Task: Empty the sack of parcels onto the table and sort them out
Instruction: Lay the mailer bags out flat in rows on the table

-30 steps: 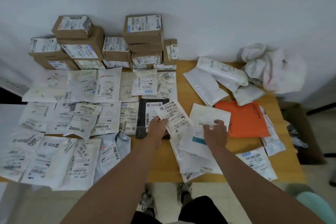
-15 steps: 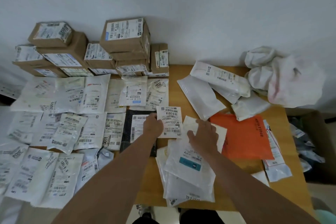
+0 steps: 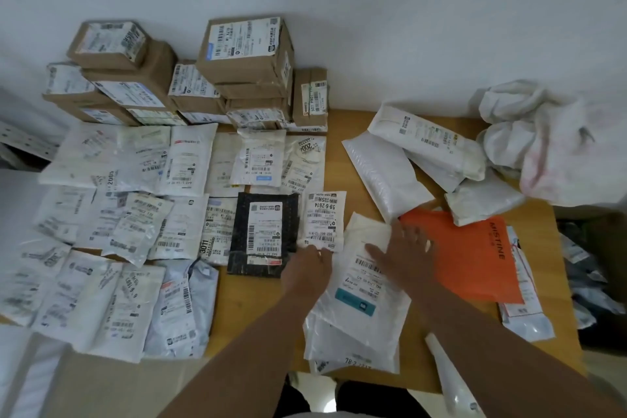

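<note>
Wooden table [image 3: 356,159], bare strip down centre of frame. Upper left: brown boxes [image 3: 244,54] stacked against wall. Left half: white mailers [image 3: 135,214] in overlapping rows, black packet [image 3: 263,231] at their right edge. Upper right: crumpled white sack [image 3: 543,146], padded white bags [image 3: 383,173] beside it. Right: orange envelope [image 3: 475,258]. Lower centre: small stack of white mailers [image 3: 359,316].

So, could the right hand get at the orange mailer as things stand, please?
Probably yes: the right hand lies open right beside the orange mailer, whose top is bare apart from a white parcel overlapping its far edge.
</note>
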Tool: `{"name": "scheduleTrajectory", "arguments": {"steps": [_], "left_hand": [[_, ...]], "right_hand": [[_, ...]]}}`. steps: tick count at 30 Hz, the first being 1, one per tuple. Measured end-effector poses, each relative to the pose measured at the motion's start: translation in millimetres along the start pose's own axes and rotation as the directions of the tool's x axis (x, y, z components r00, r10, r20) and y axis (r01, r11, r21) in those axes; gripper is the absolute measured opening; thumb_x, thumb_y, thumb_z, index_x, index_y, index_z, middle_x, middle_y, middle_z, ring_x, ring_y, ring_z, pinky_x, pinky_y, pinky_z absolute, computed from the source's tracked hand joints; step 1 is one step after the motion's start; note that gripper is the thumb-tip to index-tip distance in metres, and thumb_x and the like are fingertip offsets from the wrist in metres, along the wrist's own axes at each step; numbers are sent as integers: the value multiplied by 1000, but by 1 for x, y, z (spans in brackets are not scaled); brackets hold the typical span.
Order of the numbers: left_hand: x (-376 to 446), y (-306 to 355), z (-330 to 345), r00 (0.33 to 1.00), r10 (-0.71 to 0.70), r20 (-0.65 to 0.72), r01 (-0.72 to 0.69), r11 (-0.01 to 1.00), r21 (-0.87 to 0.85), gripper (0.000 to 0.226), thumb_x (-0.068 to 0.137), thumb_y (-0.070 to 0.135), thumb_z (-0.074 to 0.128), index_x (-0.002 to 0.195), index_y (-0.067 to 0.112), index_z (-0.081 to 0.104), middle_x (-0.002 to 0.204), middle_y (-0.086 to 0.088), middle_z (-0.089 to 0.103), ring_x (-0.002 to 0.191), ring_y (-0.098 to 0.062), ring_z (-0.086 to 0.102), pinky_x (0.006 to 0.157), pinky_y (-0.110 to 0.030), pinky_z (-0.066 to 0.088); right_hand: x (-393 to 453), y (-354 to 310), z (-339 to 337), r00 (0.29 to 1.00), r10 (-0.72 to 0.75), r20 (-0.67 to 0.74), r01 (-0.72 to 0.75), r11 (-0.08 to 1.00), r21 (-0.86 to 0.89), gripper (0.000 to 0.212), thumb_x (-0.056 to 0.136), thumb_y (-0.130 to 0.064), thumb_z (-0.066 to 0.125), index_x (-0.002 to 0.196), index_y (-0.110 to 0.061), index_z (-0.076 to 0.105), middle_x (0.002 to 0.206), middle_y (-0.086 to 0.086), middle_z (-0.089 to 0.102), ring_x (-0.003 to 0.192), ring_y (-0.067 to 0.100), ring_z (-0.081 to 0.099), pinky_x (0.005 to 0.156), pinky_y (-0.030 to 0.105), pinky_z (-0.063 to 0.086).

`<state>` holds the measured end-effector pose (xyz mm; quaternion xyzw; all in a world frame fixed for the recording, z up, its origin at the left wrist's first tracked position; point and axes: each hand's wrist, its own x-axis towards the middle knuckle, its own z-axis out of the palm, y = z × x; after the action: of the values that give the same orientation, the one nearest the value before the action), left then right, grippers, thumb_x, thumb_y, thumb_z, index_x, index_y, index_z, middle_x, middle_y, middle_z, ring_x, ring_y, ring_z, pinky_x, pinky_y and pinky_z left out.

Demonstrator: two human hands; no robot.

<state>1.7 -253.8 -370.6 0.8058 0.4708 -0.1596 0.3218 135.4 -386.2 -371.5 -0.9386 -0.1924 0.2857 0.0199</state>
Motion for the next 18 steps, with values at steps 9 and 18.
{"name": "scheduleTrajectory", "arguments": {"steps": [9, 18], "left_hand": [[-14, -4, 1, 961, -107, 254, 112, 994, -7, 51, 96, 51, 35, 110, 9, 62, 108, -10, 65, 97, -27, 62, 83, -33, 49], [-25, -54, -42, 971, -150, 188, 195, 948, -250, 51, 98, 44, 37, 122, 5, 60, 124, -16, 62, 110, -33, 58, 93, -38, 48]], "right_hand": [[-2, 4, -26, 999, -5, -47, 9, 997, 79, 44, 98, -43, 48, 127, -10, 53, 130, 12, 56, 119, 28, 54, 100, 39, 41], [-69, -18, -10, 982, 144, 125, -191, 736, 650, 41, 98, -37, 50, 124, -6, 56, 124, 11, 57, 118, 30, 53, 93, 35, 40]]}}
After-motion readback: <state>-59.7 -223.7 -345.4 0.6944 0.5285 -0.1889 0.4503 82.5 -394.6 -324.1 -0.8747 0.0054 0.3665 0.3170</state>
